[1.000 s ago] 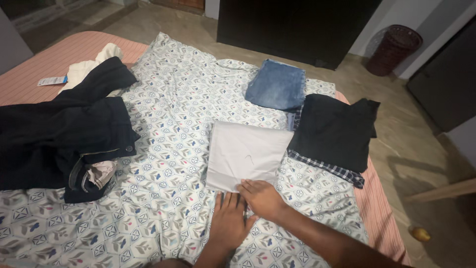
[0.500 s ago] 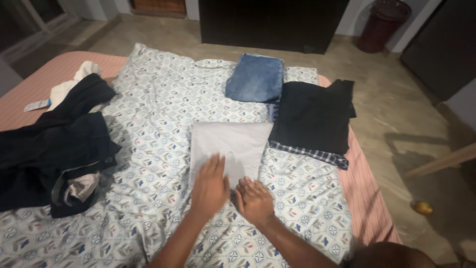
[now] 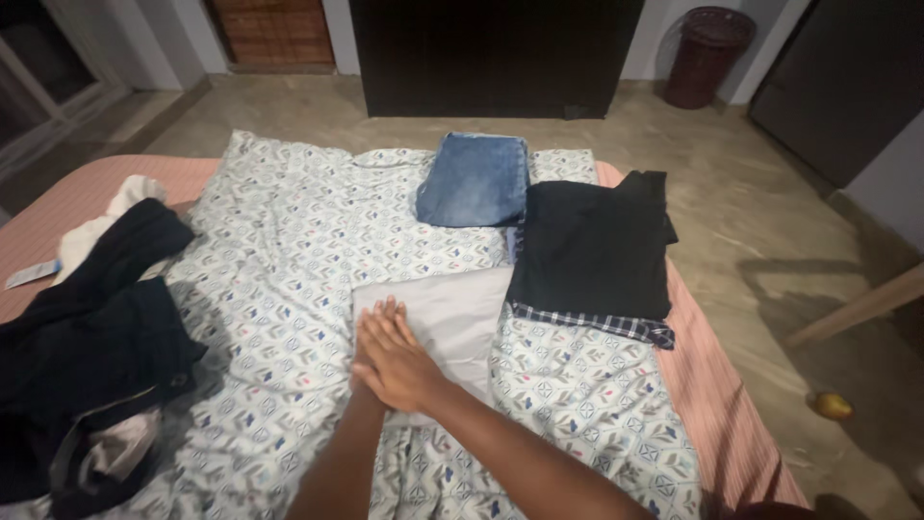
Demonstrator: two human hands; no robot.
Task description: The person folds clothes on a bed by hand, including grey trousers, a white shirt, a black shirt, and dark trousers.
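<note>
The folded grey cloth [image 3: 452,323] lies mid-bed on the patterned sheet [image 3: 289,250], just beside the dark pile [image 3: 592,246], and we press our left hand [image 3: 371,332] and right hand [image 3: 399,366], flat and overlapping, gripping nothing, seemingly to smooth it.

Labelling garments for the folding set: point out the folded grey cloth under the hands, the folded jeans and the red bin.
folded grey cloth [image 3: 462,313]: head view, bare right half.
folded jeans [image 3: 474,180]: head view, middle of the denim.
red bin [image 3: 705,45]: head view, front wall.

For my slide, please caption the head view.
Both hands pressed flat on a folded grey cloth on a patterned bedsheet.
</note>
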